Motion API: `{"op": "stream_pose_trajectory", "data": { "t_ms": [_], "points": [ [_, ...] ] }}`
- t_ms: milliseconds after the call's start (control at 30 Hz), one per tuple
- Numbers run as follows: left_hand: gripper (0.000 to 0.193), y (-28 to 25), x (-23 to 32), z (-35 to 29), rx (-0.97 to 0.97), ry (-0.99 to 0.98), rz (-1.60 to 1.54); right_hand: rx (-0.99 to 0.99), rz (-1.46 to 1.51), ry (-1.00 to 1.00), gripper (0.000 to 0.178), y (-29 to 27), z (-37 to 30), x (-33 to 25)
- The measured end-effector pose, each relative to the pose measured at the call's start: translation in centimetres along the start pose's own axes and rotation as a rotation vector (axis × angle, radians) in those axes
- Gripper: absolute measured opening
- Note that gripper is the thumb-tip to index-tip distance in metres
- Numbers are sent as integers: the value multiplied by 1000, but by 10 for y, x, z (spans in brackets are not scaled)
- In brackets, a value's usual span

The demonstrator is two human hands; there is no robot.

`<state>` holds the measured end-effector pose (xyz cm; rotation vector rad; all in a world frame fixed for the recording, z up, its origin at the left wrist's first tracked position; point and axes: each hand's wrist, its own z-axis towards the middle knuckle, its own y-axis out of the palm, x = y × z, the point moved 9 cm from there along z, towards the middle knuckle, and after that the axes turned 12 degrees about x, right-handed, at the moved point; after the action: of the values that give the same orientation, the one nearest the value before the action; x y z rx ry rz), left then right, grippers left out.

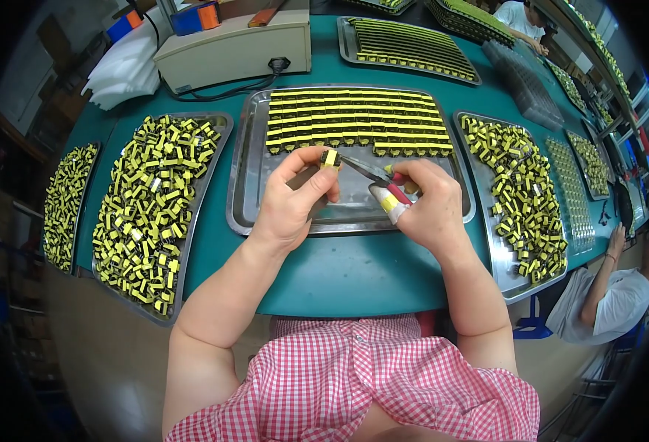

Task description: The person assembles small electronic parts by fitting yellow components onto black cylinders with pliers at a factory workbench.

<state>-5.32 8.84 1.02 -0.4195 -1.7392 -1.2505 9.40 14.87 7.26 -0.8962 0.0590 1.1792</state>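
Note:
Between the thumb and fingers of my left hand (289,195) is a small yellow-and-black transformer (330,158), held above a steel tray. My right hand (433,202) grips a pair of pliers (369,171) with red handles, partly wrapped in white and yellow. The pliers' jaws reach left to the transformer's side; whether they pinch a pin is too small to tell. Beneath both hands lies the steel tray (247,195). In its far part, transformers (358,118) stand in tidy rows, the nearest row broken by a gap near the middle.
Loose transformers heap in a left tray (221,140) and a right tray (509,291). Another tray of rows (350,44) sits at the back, near a beige box-shaped device (236,55) with a black cable. White foam sheets (125,70) lie far left. Co-workers (608,302) sit at the right.

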Motion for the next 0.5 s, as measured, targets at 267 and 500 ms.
{"op": "stream_pose_trajectory", "data": {
  "t_ms": [267,500],
  "points": [
    [30,0,5,1,9,99,97,-29,-15,35,29,-1,1,1],
    [28,1,6,0,6,124,164,3,-37,7,27,-3,0,3]
  ]
}}
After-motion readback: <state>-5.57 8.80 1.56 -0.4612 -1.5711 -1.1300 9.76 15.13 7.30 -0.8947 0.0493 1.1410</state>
